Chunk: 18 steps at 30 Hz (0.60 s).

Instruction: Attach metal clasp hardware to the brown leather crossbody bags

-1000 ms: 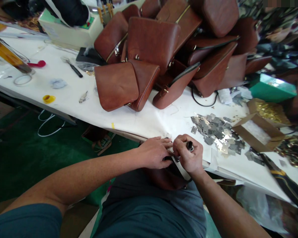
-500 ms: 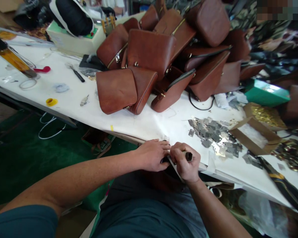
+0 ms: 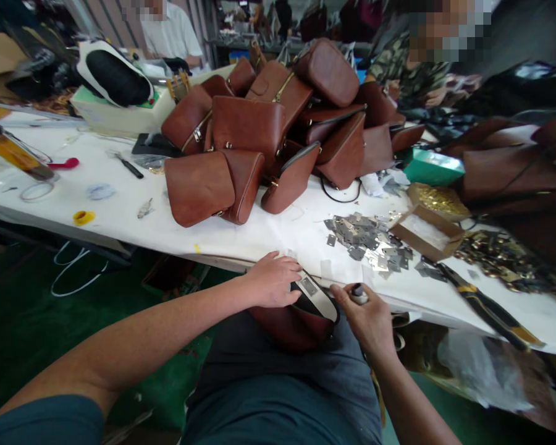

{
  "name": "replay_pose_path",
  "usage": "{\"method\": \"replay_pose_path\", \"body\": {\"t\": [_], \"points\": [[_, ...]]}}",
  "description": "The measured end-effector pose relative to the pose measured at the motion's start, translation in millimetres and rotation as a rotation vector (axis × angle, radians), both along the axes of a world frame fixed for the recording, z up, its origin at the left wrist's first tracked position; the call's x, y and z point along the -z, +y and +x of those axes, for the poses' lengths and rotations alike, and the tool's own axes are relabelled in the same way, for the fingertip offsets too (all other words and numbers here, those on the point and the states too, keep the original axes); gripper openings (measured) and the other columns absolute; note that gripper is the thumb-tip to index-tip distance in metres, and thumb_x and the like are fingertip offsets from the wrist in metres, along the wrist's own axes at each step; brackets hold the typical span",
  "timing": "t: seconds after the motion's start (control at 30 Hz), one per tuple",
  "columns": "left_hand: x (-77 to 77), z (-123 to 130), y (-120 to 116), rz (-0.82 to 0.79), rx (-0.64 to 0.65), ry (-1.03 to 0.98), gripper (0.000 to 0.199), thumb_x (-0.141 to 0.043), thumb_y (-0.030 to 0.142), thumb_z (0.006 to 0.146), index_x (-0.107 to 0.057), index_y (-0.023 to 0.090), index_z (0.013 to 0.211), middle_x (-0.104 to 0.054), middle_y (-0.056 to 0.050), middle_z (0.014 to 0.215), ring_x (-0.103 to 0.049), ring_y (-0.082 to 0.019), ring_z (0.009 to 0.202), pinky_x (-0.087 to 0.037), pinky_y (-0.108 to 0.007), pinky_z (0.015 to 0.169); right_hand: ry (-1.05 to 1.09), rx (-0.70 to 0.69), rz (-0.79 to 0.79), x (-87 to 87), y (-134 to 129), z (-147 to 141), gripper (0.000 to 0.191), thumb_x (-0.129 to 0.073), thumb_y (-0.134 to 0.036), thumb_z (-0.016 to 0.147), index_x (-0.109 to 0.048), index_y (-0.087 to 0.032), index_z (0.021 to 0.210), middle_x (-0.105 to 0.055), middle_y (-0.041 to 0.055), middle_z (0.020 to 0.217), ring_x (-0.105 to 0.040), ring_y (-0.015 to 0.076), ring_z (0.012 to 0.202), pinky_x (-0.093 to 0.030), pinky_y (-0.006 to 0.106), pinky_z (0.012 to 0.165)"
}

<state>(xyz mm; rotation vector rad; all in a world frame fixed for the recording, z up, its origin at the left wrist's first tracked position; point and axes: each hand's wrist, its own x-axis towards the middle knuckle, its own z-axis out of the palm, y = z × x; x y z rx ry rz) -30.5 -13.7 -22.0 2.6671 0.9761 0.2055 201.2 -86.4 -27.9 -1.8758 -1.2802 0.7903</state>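
A brown leather bag (image 3: 291, 332) rests on my lap against the table's edge. A pale strip (image 3: 323, 304) lies across it, with a small metal plate (image 3: 309, 285) on top. My left hand (image 3: 274, 281) lies over the bag's left side, fingers together on top and thumb below, gripping it. My right hand (image 3: 370, 315) is just right of the bag, closed round a short handled tool (image 3: 359, 294). Only the tool's dark and pale butt end shows; its working end is hidden.
Brown bags (image 3: 248, 127) are heaped on the white table (image 3: 254, 244). To the right lie loose metal plates (image 3: 375, 241), an open box (image 3: 426, 232) and pliers (image 3: 486, 309). A thread cone (image 3: 115, 74) sits back left. Two people are across the table.
My right hand has moved right, away from my left hand, with the tool in it. The pale strip and metal plate now show. The camera view has shifted.
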Motion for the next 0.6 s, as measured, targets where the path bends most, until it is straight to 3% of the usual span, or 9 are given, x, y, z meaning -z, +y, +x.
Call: {"method": "replay_pose_path", "body": {"t": [0.1, 0.23, 0.3, 0.4, 0.53, 0.6], "points": [[-2.2, 5.8, -2.1, 0.046, -0.001, 0.022, 0.027, -0.07, 0.042, 0.084, -0.075, 0.022, 0.103, -0.074, -0.007, 0.124, -0.064, -0.031, 0.122, -0.044, -0.054, 0.11, 0.077, -0.108, -0.212, 24.5, -13.7, 6.6, 0.039, -0.08, -0.057, 0.072, -0.076, -0.019, 0.082, -0.073, 0.0028, 0.07, -0.067, 0.0247, 0.069, -0.049, 0.032, 0.062], [1.9, 10.5, -6.3, 0.143, 0.003, 0.022, 0.038, -0.077, 0.035, 0.076, -0.071, 0.017, 0.109, -0.058, -0.014, 0.15, -0.05, -0.035, 0.139, -0.041, -0.052, 0.113, 0.364, -0.069, -0.253, 43.3, -12.0, 7.1, 0.044, -0.08, -0.055, 0.073, -0.077, -0.015, 0.092, -0.077, 0.0051, 0.078, -0.069, 0.0251, 0.069, -0.051, 0.033, 0.059], [5.1, 11.6, -10.9, 0.139, -0.008, -0.013, 0.043, -0.079, 0.035, 0.076, -0.069, 0.016, 0.113, -0.055, -0.017, 0.151, -0.047, -0.035, 0.142, -0.041, -0.051, 0.116, 0.473, -0.108, -0.256, 37.3, -5.9, 12.4, 0.044, -0.082, -0.052, 0.072, -0.078, -0.015, 0.095, -0.078, 0.0064, 0.081, -0.07, 0.0251, 0.07, -0.052, 0.033, 0.059], [7.5, 13.0, -23.6, 0.082, -0.119, -0.13, 0.041, -0.081, 0.041, 0.076, -0.068, 0.018, 0.108, -0.067, -0.013, 0.126, -0.058, -0.032, 0.124, -0.05, -0.047, 0.105, 0.555, -0.261, -0.297, 15.6, 8.3, 24.4, 0.04, -0.083, -0.049, 0.071, -0.079, -0.015, 0.093, -0.079, 0.0082, 0.086, -0.071, 0.0247, 0.073, -0.055, 0.033, 0.066], [6.0, 15.6, -43.3, 0.023, -0.369, -0.323, 0.024, -0.078, 0.035, 0.08, -0.065, 0.022, 0.095, -0.069, -0.006, 0.101, -0.065, -0.026, 0.101, -0.054, -0.04, 0.092, 0.388, -0.447, -0.379, -12.2, 35.7, 32.7, 0.034, -0.085, -0.046, 0.067, -0.077, -0.015, 0.078, -0.073, 0.0038, 0.072, -0.063, 0.0196, 0.064, -0.049, 0.03, 0.061], [6.1, 16.6, -48.8, -0.085, -0.457, -0.348, 0.018, -0.077, 0.033, 0.081, -0.065, 0.025, 0.091, -0.07, -0.002, 0.093, -0.067, -0.024, 0.092, -0.054, -0.036, 0.085, 0.292, -0.529, -0.4, -20.6, 49.5, 31.9, 0.031, -0.086, -0.044, 0.065, -0.075, -0.016, 0.072, -0.069, 0.0013, 0.067, -0.058, 0.0171, 0.061, -0.045, 0.028, 0.059]]}}
